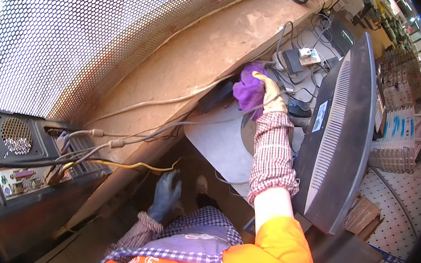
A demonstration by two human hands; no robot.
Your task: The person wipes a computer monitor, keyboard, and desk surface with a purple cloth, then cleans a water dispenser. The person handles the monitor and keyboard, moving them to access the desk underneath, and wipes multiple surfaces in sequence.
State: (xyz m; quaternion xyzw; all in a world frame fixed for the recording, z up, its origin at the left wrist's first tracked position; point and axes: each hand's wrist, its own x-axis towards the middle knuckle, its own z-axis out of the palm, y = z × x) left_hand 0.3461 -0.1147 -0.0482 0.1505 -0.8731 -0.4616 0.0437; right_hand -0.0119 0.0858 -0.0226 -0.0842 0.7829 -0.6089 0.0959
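Note:
My right hand (272, 93), in a pale yellowish glove, grips a crumpled purple cloth (249, 89). The cloth is over the back of a desk, by the ledge. Beneath my forearm shows part of the round monitor base (248, 134), resting on the pale desktop (213, 143). To the right of that arm stands a black monitor (333, 145), its vented back towards me. My left hand (166, 194), in a grey-blue glove, hangs low over the dark gap beside the desk. It holds nothing, with thumb and fingers apart, just below a yellow cable (136, 166).
A dusty computer tower (31, 161) stands at left with cables plugged in. More cables cross to the desk along a dusty ledge (186, 74). Past the cloth lie a power adapter (293, 61), a mouse (299, 108) and tangled wires. Perforated mesh (89, 32) rises behind the ledge.

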